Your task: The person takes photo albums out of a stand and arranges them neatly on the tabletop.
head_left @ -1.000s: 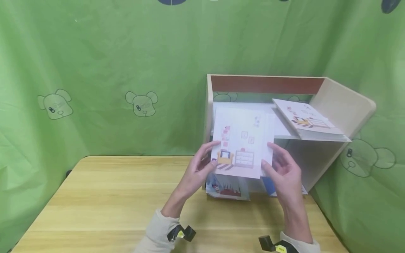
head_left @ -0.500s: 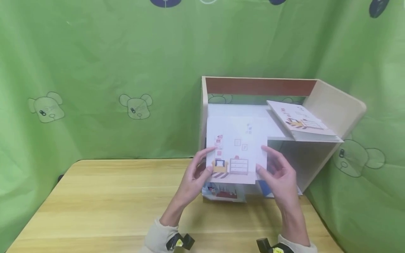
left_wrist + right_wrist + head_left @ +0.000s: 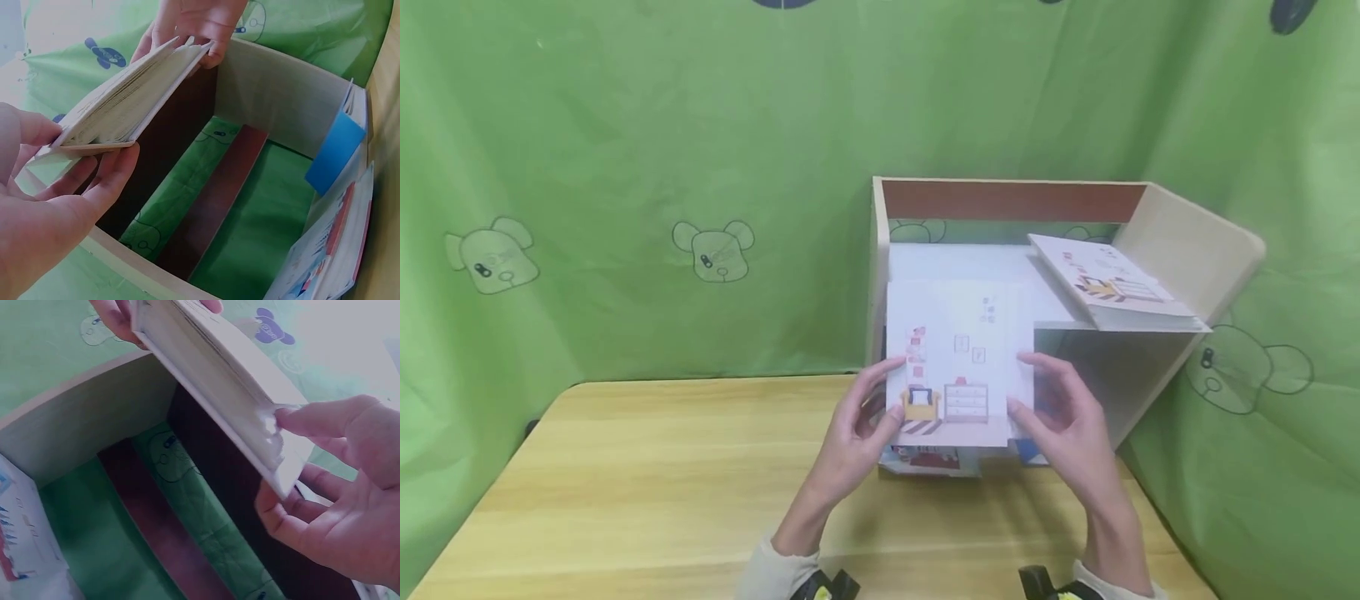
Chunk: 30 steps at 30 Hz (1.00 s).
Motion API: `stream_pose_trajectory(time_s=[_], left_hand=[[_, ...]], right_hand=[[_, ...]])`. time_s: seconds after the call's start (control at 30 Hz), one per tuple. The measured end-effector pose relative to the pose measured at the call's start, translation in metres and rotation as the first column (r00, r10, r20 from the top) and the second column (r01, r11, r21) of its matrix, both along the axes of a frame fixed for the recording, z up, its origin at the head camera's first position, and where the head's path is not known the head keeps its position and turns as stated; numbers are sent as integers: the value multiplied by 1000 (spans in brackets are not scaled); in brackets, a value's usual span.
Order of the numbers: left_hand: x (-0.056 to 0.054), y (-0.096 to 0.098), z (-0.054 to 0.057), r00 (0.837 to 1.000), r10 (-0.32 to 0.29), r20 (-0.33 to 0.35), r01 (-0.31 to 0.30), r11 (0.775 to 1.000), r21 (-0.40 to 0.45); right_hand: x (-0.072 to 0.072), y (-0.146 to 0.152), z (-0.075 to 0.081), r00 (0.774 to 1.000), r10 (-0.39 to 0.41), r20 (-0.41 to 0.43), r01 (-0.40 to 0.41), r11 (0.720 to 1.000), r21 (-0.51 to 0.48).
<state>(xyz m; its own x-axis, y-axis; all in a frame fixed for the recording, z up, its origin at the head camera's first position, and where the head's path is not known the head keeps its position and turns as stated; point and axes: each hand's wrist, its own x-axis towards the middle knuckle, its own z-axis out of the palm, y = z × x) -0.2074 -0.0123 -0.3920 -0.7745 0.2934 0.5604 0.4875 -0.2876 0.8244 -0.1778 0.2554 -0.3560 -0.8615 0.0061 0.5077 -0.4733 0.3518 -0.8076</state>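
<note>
The book [image 3: 951,358] is in air, in front of shelf unit [image 3: 1198,237]. L hand [image 3: 850,433] & R hand [image 3: 1067,429] pinch its opp. sides, fingers [image 3: 275,515] behind, prob. so it doesn't open & weight is balanced. 2nd book [image 3: 1116,287] lies on top shelf [image 3: 962,260].

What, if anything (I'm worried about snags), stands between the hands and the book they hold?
Nothing visible: the left hand and right hand grip the book directly, at opposite sides. The other book lies on the shelf, apart from both hands.
</note>
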Motion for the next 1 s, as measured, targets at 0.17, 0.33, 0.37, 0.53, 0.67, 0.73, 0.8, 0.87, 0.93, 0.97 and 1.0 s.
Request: stream_pose_trajectory(time_s=[0.17,0.33,0.37,0.53,0.67,0.73,0.8,0.87,0.93,0.97,1.0], left_hand=[[7,0,3,1000,-24,5,24,1000,-10],[11,-4,5,1000,-17,24,17,1000,-9],[12,-5,6,999,-15,30,15,1000,-6],[17,-10,8,999,-26,32,25,1000,12],[18,-12,10,999,-32,17,32,999,10],[18,-13,11,999,-34,14,33,999,6],[18,-15,12,999,-31,13,31,1000,3],[18,-18,12,1000,-23,13,23,1000,0],[18,-21,13,1000,-13,7,13,1000,0],[18,-23,13,1000,-9,1,9,1000,1],[18,-24,13,1000,-5,-6,5,1000,3]], right_hand=[[6,5,5,1000,17,-20,-16,998,61],[10,3,8,1000,23,-21,-21,996,82],[11,2,9,1000,23,-21,-21,996,88],[15,-3,11,999,32,-20,-30,994,101],[18,-4,12,999,27,-35,-23,993,114],[19,-4,12,999,21,-45,-16,993,115],[19,-6,13,999,18,-49,-12,994,110],[18,-9,13,999,23,-47,-18,995,103],[17,-12,12,998,40,-51,-35,995,92],[16,-13,11,997,48,-54,-43,995,89],[15,-14,11,997,56,-58,-51,995,87]])
